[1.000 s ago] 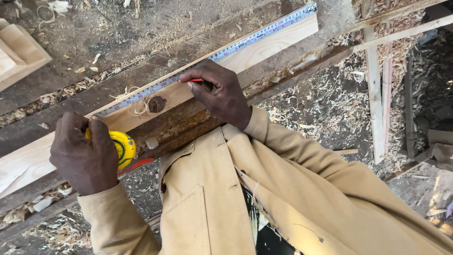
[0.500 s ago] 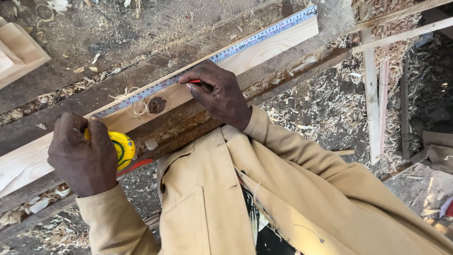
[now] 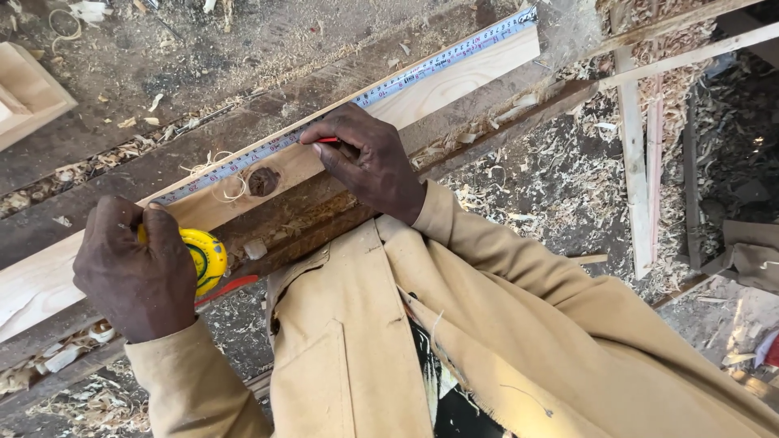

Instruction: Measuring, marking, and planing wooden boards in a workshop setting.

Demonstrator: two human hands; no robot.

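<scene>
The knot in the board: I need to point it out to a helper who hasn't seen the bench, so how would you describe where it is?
Find the long pale board lying across the workbench with the tape blade stretched along its far edge. Between the left hand gripping the yellow tape case and the right hand sits the knot, the only dark round patch on the light wood.

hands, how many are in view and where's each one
2. The left hand grips the yellow tape measure case; the right hand holds a red pencil at the pale board.
</scene>
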